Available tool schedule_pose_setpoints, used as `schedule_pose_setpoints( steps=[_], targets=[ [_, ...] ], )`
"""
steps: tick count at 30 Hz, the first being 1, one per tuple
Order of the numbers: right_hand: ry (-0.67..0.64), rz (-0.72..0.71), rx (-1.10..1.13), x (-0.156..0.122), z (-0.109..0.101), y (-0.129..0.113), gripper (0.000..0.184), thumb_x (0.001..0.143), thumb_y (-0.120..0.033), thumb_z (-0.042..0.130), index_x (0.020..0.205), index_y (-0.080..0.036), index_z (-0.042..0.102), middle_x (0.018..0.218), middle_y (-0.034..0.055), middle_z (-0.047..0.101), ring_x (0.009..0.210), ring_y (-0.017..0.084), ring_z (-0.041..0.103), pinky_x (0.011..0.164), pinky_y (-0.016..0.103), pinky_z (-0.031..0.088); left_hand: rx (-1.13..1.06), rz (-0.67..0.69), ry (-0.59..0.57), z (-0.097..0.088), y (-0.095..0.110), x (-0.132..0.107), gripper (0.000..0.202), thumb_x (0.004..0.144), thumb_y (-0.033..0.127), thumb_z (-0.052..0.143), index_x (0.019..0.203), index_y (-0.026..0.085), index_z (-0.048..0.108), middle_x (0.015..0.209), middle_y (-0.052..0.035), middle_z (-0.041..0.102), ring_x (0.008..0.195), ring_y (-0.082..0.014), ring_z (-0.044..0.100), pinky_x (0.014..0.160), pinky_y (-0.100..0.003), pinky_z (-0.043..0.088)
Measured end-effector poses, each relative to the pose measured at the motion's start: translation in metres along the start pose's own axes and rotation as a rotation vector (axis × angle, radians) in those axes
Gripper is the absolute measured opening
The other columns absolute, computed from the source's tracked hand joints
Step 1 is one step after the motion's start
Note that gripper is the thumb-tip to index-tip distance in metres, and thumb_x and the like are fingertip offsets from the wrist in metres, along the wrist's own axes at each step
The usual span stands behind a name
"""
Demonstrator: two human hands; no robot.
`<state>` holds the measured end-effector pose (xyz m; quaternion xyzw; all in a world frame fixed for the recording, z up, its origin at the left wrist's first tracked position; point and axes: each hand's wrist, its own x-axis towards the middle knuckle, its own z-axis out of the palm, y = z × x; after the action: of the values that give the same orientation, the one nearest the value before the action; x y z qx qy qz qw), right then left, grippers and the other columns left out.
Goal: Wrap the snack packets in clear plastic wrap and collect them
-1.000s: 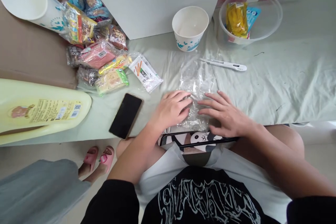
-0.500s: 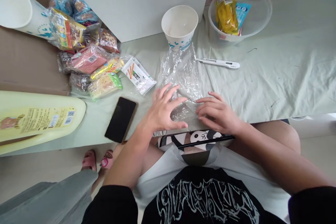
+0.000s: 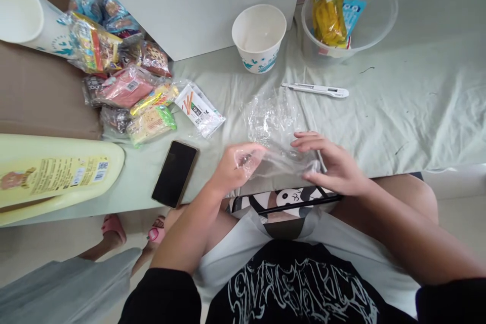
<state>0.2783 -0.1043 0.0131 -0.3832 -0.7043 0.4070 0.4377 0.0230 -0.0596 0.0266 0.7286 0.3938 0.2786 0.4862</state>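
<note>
A crumpled clear plastic bag (image 3: 272, 122) lies on the pale green cloth (image 3: 398, 111) near the table's front edge. My left hand (image 3: 236, 166) is closed on the bag's near left corner, lifting it a little. My right hand (image 3: 329, 161) pinches the bag's near right edge, its other fingers stretched out over the cloth. Both hands are just in front of my lap.
A white paper cup (image 3: 258, 35) and a clear bowl (image 3: 379, 15) with snack packets stand at the back. A white utility knife (image 3: 315, 90) lies between them and the bag. Left: a snack pile (image 3: 125, 86), a black phone (image 3: 175, 172), a yellow bottle (image 3: 53, 172). Another person's feet (image 3: 114, 223) below.
Both hands went from lying flat on the bag to gripping its near edge. The bag has bunched up and drawn back from the cup toward me.
</note>
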Motion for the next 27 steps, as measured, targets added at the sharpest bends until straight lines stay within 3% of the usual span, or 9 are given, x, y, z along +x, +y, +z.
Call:
schedule_pose_setpoints(
  steps=[2, 5, 7, 12, 14, 18, 21, 24, 27],
  targets=[
    [0.047, 0.071, -0.133, 0.003, 0.003, -0.002, 0.011, 0.093, -0.035, 0.064, 0.092, -0.025, 0.067, 0.093, 0.0045, 0.077, 0.104, 0.024, 0.073, 0.097, 0.043, 0.057, -0.004, -0.082, 0.033, 0.004, 0.0, 0.001, 0.034, 0.1, 0.04, 0.052, 0.087, 0.019, 0.074, 0.083, -0.0049, 0.078, 0.078, -0.0171, 0.073, 0.07, -0.028, 0.057],
    [0.124, 0.302, -0.205, 0.007, 0.01, -0.008, 0.029, 0.098, -0.037, 0.053, 0.073, -0.023, 0.06, 0.06, -0.0007, 0.068, 0.058, 0.015, 0.067, 0.062, 0.03, 0.056, 0.029, -0.163, 0.118, 0.009, -0.007, 0.004, 0.033, 0.098, 0.042, 0.052, 0.083, 0.018, 0.071, 0.076, -0.0031, 0.074, 0.069, -0.0139, 0.069, 0.063, -0.025, 0.053],
    [0.173, 0.429, -0.22, 0.009, 0.014, -0.011, 0.031, 0.097, -0.04, 0.053, 0.072, -0.023, 0.058, 0.049, -0.0034, 0.06, 0.045, 0.013, 0.058, 0.049, 0.026, 0.048, 0.034, -0.206, 0.156, 0.012, -0.012, 0.007, 0.031, 0.097, 0.042, 0.052, 0.087, 0.018, 0.068, 0.069, -0.0011, 0.07, 0.059, -0.0119, 0.063, 0.056, -0.024, 0.048],
    [0.202, 0.487, -0.33, 0.01, 0.018, -0.006, 0.017, 0.095, -0.037, 0.055, 0.096, -0.022, 0.061, 0.047, -0.008, 0.055, 0.039, 0.012, 0.052, 0.049, 0.027, 0.043, 0.074, -0.287, 0.171, 0.014, -0.012, 0.012, 0.024, 0.096, 0.038, 0.052, 0.1, 0.019, 0.067, 0.051, 0.0068, 0.053, 0.044, -0.0107, 0.051, 0.05, -0.025, 0.041],
    [0.223, 0.48, -0.375, 0.006, 0.02, -0.002, 0.026, 0.093, -0.033, 0.055, 0.116, -0.022, 0.056, 0.046, -0.0116, 0.051, 0.037, 0.012, 0.048, 0.048, 0.028, 0.042, 0.141, -0.282, 0.188, 0.014, -0.01, 0.013, 0.024, 0.095, 0.037, 0.054, 0.103, 0.018, 0.067, 0.05, 0.0077, 0.049, 0.045, -0.0107, 0.049, 0.051, -0.025, 0.04],
    [0.218, 0.473, -0.537, -0.003, 0.021, 0.006, 0.051, 0.088, -0.028, 0.055, 0.138, -0.021, 0.045, 0.046, -0.0117, 0.047, 0.037, 0.015, 0.044, 0.046, 0.031, 0.038, 0.346, -0.282, 0.237, 0.015, -0.01, 0.013, 0.032, 0.09, 0.03, 0.061, 0.119, 0.017, 0.063, 0.064, 0.0047, 0.06, 0.058, -0.0128, 0.057, 0.062, -0.028, 0.046],
    [0.244, 0.389, -0.764, -0.006, 0.02, 0.005, 0.064, 0.086, -0.029, 0.061, 0.145, -0.019, 0.04, 0.064, -0.0027, 0.06, 0.049, 0.018, 0.053, 0.048, 0.033, 0.038, 0.587, -0.259, 0.285, 0.017, -0.012, 0.011, 0.045, 0.087, 0.023, 0.064, 0.131, 0.017, 0.057, 0.087, -0.0023, 0.068, 0.076, -0.0176, 0.063, 0.068, -0.031, 0.048],
    [0.308, 0.046, -0.917, -0.006, 0.021, -0.003, 0.058, 0.088, -0.031, 0.065, 0.141, -0.021, 0.044, 0.091, 0.0077, 0.066, 0.073, 0.023, 0.062, 0.057, 0.036, 0.045, 0.713, -0.16, 0.262, 0.019, -0.014, 0.01, 0.037, 0.091, 0.022, 0.059, 0.127, 0.02, 0.058, 0.106, -0.0075, 0.065, 0.092, -0.0214, 0.064, 0.073, -0.033, 0.051],
    [0.044, -0.256, -0.814, -0.003, 0.026, -0.011, 0.043, 0.092, -0.038, 0.064, 0.13, -0.023, 0.053, 0.106, 0.0096, 0.069, 0.099, 0.027, 0.066, 0.081, 0.042, 0.052, 0.741, -0.126, 0.22, 0.02, -0.017, 0.011, 0.018, 0.091, 0.023, 0.058, 0.108, 0.021, 0.064, 0.105, -0.007, 0.061, 0.093, -0.0216, 0.062, 0.075, -0.033, 0.052]
  ],
)
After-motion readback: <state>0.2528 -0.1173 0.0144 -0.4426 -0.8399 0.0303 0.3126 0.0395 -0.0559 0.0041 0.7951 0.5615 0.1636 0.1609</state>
